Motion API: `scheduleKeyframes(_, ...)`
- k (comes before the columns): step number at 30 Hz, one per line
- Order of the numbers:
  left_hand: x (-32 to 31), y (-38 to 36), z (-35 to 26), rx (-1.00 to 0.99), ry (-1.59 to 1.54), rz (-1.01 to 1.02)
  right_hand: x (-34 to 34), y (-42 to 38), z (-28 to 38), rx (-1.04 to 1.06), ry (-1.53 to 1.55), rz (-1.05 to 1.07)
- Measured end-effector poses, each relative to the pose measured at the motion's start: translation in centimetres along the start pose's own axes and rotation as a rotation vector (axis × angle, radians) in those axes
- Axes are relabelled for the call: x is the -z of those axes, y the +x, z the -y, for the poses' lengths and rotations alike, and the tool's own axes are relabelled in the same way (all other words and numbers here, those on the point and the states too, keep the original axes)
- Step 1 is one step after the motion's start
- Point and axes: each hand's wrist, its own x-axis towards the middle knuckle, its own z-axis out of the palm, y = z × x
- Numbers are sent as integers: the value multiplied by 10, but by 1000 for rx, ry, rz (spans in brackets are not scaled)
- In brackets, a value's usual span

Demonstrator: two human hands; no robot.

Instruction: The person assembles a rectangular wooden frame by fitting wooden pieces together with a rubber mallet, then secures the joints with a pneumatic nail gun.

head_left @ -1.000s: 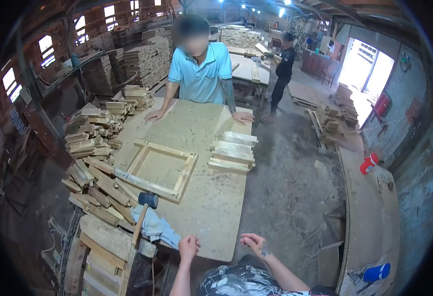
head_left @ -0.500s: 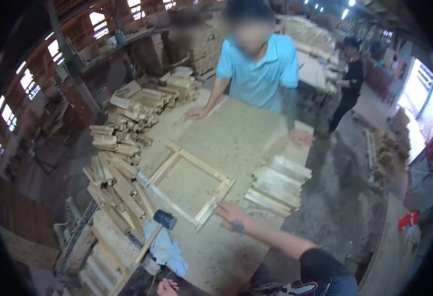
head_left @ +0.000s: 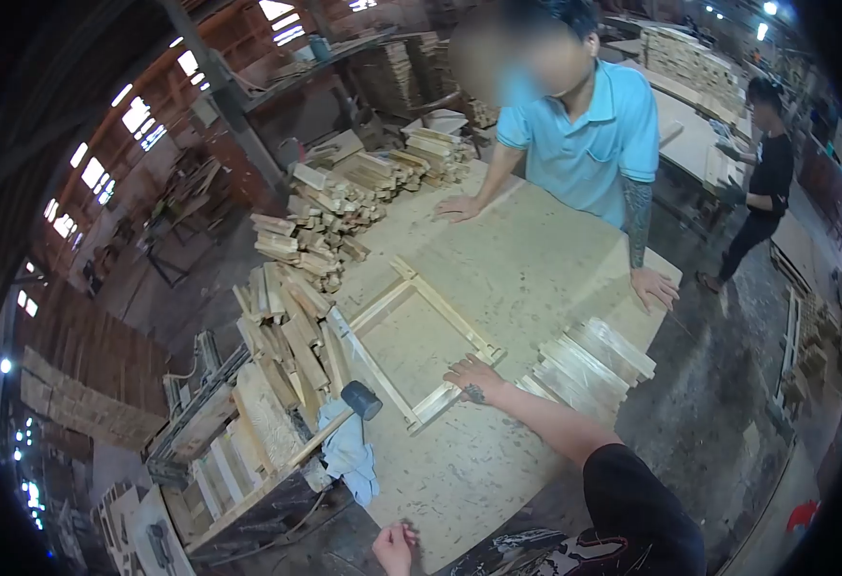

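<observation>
A rectangular wooden frame made of pale strips lies flat on the large board-topped table. My right hand rests on its near right side, with fingers stretched out over the strip. My left hand is low in the view at the table's near edge, its fingers curled in, and I see nothing in it. Left of the frame, a mallet with a dark head and wooden handle lies across a light blue cloth.
Wood pieces are piled along the table's left side, with more stacked farther back. Several pale strips lie at the right. Across the table, a person in a blue shirt leans both hands on it. Another person stands behind.
My view has swung, so the scene sits farther right. My right hand has moved from beside the frame onto its near right side. The mallet still lies on the cloth.
</observation>
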Motion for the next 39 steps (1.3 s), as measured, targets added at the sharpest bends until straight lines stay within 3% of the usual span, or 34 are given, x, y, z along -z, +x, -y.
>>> scheduleKeyframes(4, -16, 0, -16, -57, 61, -76, 10, 4, -4, -12, 40, 136)
scheduleKeyframes(12, -36, -10, -16, 29, -32, -27, 41, -35, 26, 106, 116, 106)
scheduleKeyframes(21, -86, -1, -45, 33, -104, 240, 91, -47, 112, 139, 262, -49)
scheduleKeyframes(24, -97, 3, -54, -12, -279, 276, 106, -41, 155, 40, 404, 166)
scheduleKeyframes(26, -99, 12, -55, -91, -745, 91, 109, -42, 179, 69, 554, 249)
scheduleKeyframes(28, -90, 1, -95, -143, -928, -78, 118, -49, 198, 87, 630, 273)
scheduleKeyframes(29, -77, 2, -99, -161, -997, -32, 117, -49, 203, 152, 633, 294)
scheduleKeyframes(30, -66, 3, -98, -183, -1069, 13, 118, -47, 202, 221, 632, 311)
scheduleKeyframes(31, -60, 0, -100, -127, -1008, -114, 116, -45, 192, 209, 625, 289)
scheduleKeyframes(32, -53, 1, -95, -79, -945, -245, 111, -41, 177, 174, 621, 58)
scheduleKeyframes(33, -28, 24, -49, -100, -991, -165, 101, -35, 163, 141, 616, -166)
scheduleKeyframes(34, -37, 10, -74, -48, -970, -344, 78, -22, 141, 43, 491, -233)
scheduleKeyframes(35, -26, 6, -66, -14, -953, -224, 54, -7, 116, -54, 362, -297)
scheduleKeyframes(36, -16, 3, -58, 19, -934, -106, 43, 0, 96, -131, 356, -277)
scheduleKeyframes(37, -29, -8, -84, 58, -987, -211, 36, 6, 79, -206, 350, -259)
scheduleKeyframes(39, -23, -2, -73, 55, -831, -161, 25, 15, 65, -303, 320, -206)
